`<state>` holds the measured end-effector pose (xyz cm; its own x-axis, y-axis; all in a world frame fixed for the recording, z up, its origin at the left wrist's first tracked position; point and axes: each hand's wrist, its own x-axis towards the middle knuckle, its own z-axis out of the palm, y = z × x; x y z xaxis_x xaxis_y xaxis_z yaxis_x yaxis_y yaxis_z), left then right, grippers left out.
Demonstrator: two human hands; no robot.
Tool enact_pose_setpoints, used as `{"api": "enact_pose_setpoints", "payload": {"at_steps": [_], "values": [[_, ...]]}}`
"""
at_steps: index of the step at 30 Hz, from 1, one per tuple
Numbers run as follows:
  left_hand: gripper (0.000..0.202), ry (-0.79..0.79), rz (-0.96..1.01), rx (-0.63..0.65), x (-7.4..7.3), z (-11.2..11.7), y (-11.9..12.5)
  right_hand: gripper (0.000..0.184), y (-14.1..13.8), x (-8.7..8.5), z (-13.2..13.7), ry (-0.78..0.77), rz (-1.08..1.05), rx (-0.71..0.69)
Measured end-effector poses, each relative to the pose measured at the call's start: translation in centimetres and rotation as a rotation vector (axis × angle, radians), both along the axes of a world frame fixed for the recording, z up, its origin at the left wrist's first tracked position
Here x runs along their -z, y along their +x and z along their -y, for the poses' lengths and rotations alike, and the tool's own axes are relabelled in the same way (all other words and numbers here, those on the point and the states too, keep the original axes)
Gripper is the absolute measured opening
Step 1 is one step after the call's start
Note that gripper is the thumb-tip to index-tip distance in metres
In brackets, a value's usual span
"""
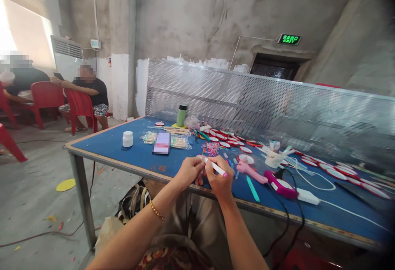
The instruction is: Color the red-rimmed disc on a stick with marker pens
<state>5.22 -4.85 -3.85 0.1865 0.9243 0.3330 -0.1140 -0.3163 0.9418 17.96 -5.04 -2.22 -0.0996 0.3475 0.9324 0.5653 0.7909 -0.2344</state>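
My right hand [221, 181] is closed around a white marker pen [218, 168] with a pink end, held like a writing tool. My left hand [189, 171] meets it at the table's front edge, its thumb and fingers pinched on something small that I cannot make out. The pen's other end is hidden between the fingertips. Just beyond my hands lies a heap of small pink and multicoloured pieces [212, 149]. To the right are a pink glue gun [251, 171] and a teal pen-shaped tool [253, 188].
On the blue table [108, 151] stand a white jar [127, 139], a phone [161, 143], a green bottle [182, 115] and a white cup [273, 158]. Several red-rimmed white discs [336, 174] lie rightward, near a magenta power strip [281, 185] with cables. A perforated metal screen [216, 93] borders the back.
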Motion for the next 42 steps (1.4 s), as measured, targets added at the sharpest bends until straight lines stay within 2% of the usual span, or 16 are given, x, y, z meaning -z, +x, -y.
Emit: {"api": "enact_pose_setpoints", "payload": {"at_steps": [4,10,18,24,30,37,42], "values": [[0.035,0.005,-0.001,-0.001,-0.06,0.07,-0.01,0.013,-0.07,0.13,-0.07,0.000,0.037,-0.021],[0.033,0.005,0.002,-0.007,-0.08,-0.02,-0.04,0.014,0.01,0.05,-0.21,0.021,0.004,0.022],[0.032,0.014,0.002,-0.002,0.01,-0.06,0.01,0.012,-0.09,0.39,-0.42,0.005,0.053,-0.022],[0.037,0.005,0.002,-0.002,0.03,-0.08,-0.09,0.014,-0.01,0.12,-0.08,0.012,0.000,0.011],[0.037,0.011,0.004,0.000,0.07,-0.05,-0.04,0.013,-0.08,0.17,-0.13,-0.002,0.051,-0.034],[0.034,0.001,0.004,-0.002,0.14,-0.09,-0.03,0.014,0.06,0.22,-0.10,0.007,0.002,0.010],[0.033,0.004,0.005,-0.002,0.03,-0.02,-0.01,0.013,-0.06,0.21,-0.21,-0.001,0.036,-0.038]]}}
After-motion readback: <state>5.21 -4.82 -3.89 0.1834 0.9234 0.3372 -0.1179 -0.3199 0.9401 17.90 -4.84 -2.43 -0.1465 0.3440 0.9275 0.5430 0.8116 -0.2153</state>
